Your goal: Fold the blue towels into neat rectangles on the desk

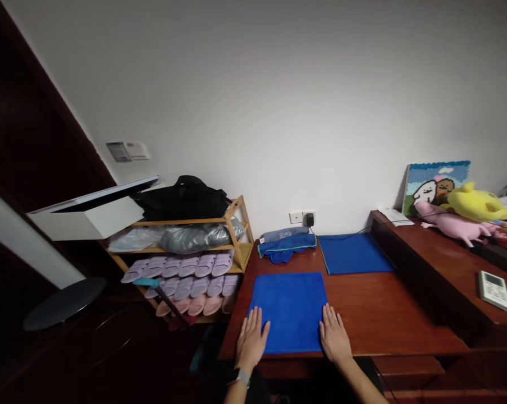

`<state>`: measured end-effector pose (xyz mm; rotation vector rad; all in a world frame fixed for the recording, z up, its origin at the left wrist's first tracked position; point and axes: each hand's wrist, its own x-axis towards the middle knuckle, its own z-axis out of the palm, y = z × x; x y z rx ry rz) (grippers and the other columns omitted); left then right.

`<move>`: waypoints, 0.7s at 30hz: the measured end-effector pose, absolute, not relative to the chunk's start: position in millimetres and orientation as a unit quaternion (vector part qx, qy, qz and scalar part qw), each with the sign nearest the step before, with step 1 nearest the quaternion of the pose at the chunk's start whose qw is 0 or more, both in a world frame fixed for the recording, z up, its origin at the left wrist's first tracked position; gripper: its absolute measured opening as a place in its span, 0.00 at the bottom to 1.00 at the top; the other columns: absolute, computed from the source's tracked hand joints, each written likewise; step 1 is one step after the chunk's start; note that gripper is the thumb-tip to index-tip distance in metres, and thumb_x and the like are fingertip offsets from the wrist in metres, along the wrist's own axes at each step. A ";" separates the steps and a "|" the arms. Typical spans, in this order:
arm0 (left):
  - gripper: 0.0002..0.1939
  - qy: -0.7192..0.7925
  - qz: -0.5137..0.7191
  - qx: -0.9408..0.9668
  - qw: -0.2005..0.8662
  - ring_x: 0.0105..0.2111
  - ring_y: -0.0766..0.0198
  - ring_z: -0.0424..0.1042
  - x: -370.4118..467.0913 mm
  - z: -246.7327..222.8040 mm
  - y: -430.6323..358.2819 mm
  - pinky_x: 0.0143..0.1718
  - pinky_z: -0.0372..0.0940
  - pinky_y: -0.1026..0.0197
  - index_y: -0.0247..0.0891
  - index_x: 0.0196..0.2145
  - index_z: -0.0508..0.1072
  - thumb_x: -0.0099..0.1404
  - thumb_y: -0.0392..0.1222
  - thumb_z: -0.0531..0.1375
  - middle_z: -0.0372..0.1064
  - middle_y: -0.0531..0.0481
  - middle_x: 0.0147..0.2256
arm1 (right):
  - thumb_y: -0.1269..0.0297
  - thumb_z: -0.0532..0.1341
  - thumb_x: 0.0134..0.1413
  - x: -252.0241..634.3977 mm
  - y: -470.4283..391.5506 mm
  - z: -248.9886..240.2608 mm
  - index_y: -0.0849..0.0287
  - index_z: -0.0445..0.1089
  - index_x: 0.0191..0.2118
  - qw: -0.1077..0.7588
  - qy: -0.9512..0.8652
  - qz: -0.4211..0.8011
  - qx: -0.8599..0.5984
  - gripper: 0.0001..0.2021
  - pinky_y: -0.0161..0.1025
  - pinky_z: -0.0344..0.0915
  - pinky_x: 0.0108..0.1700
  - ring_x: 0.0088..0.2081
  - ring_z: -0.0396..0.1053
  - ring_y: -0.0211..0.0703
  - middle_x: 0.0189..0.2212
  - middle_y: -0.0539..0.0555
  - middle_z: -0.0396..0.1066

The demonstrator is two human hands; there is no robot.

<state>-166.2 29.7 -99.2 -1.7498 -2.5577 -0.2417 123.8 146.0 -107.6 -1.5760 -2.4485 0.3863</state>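
Note:
A blue cloth (293,308) lies spread flat near the front edge of the brown wooden desk (371,317). My left hand (252,338) rests on its left edge, fingers stretched out and pointing away from me. On the opposite edge lies my right hand (334,335), also flat, with its fingertips at the cloth's right border. Neither hand grips anything. Behind, a second blue cloth (354,253) with a green-edged side is spread against the wall. To its left, a crumpled blue cloth (287,244) sits beside a rolled grey-blue cloth (284,234).
A charger (309,219) is plugged into the wall, its cable crossing the back cloth. The raised ledge at right holds plush toys (451,224), a picture (436,185) and a white remote-like device (494,290). At left stands a shoe rack (236,230) with slippers (200,286).

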 end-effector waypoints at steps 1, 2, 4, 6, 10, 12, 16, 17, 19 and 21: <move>0.39 -0.829 -0.076 -0.554 0.021 0.72 0.53 0.45 -181.7 -102.7 19.4 0.72 0.47 0.45 0.31 0.73 0.50 0.76 0.61 0.39 0.42 0.41 0.73 | 0.55 0.39 0.70 124.0 146.4 -107.4 0.68 0.48 0.73 0.099 -0.828 0.134 -0.535 0.33 0.49 0.40 0.74 0.74 0.42 0.48 0.74 0.56 0.43; 0.39 -0.830 -0.076 -0.552 0.025 0.72 0.53 0.45 -193.7 -106.6 11.2 0.72 0.47 0.46 0.30 0.73 0.49 0.76 0.61 0.39 0.42 0.41 0.73 | 0.55 0.39 0.70 124.0 147.4 -106.5 0.68 0.48 0.73 0.096 -0.827 0.137 -0.537 0.33 0.49 0.40 0.74 0.74 0.42 0.48 0.74 0.56 0.44; 0.40 -0.825 -0.078 -0.558 0.035 0.72 0.54 0.45 -206.9 -114.2 1.5 0.72 0.48 0.47 0.30 0.73 0.47 0.76 0.62 0.39 0.41 0.41 0.73 | 0.55 0.38 0.70 123.0 151.8 -102.3 0.68 0.48 0.73 0.089 -0.826 0.137 -0.539 0.33 0.49 0.40 0.74 0.74 0.42 0.48 0.74 0.56 0.44; 0.39 -0.822 -0.081 -0.562 0.048 0.72 0.54 0.45 -208.9 -119.8 -0.9 0.71 0.49 0.46 0.31 0.73 0.47 0.76 0.61 0.40 0.42 0.42 0.73 | 0.55 0.36 0.70 119.8 159.4 -95.2 0.67 0.47 0.74 0.088 -0.826 0.132 -0.541 0.33 0.49 0.39 0.74 0.74 0.41 0.47 0.74 0.55 0.43; 0.38 -0.824 -0.082 -0.559 0.054 0.72 0.54 0.45 -205.5 -122.1 -0.2 0.71 0.49 0.46 0.32 0.73 0.48 0.76 0.60 0.40 0.42 0.42 0.73 | 0.57 0.36 0.70 107.9 177.4 -82.7 0.67 0.45 0.74 0.068 -0.826 0.131 -0.544 0.33 0.47 0.38 0.74 0.74 0.40 0.46 0.74 0.54 0.42; 0.38 -0.826 -0.078 -0.557 0.044 0.72 0.54 0.47 -206.7 -119.2 -0.4 0.71 0.49 0.46 0.32 0.73 0.49 0.76 0.59 0.40 0.44 0.41 0.73 | 0.57 0.36 0.70 102.8 182.9 -82.7 0.68 0.45 0.74 0.054 -0.826 0.131 -0.545 0.33 0.46 0.37 0.74 0.75 0.39 0.46 0.74 0.55 0.42; 0.36 -0.819 -0.088 -0.564 0.050 0.71 0.53 0.48 -193.5 -104.4 15.1 0.71 0.50 0.45 0.33 0.73 0.50 0.77 0.58 0.40 0.47 0.41 0.72 | 0.57 0.37 0.70 99.5 185.1 -90.6 0.68 0.44 0.74 0.067 -0.829 0.129 -0.541 0.33 0.48 0.37 0.74 0.75 0.39 0.47 0.75 0.56 0.41; 0.35 -0.812 -0.095 -0.574 0.055 0.72 0.54 0.48 -182.4 -99.1 25.2 0.71 0.50 0.45 0.34 0.73 0.50 0.77 0.57 0.40 0.47 0.42 0.72 | 0.57 0.37 0.70 99.7 184.8 -92.0 0.68 0.44 0.74 0.070 -0.828 0.131 -0.540 0.33 0.48 0.37 0.74 0.75 0.39 0.48 0.74 0.56 0.41; 0.33 -0.784 -0.109 -0.609 0.049 0.72 0.56 0.47 -149.4 -89.2 52.3 0.72 0.49 0.47 0.34 0.73 0.50 0.78 0.55 0.38 0.47 0.43 0.72 | 0.57 0.37 0.70 100.5 184.2 -92.4 0.68 0.44 0.74 0.073 -0.828 0.132 -0.540 0.33 0.48 0.36 0.74 0.75 0.38 0.47 0.74 0.55 0.41; 0.33 -0.739 -0.116 -0.663 0.024 0.72 0.58 0.46 -107.4 -83.1 83.4 0.72 0.49 0.48 0.37 0.73 0.49 0.78 0.55 0.37 0.46 0.46 0.73 | 0.56 0.37 0.70 101.4 183.8 -90.6 0.68 0.44 0.74 0.069 -0.828 0.132 -0.540 0.33 0.47 0.36 0.74 0.75 0.38 0.47 0.74 0.56 0.41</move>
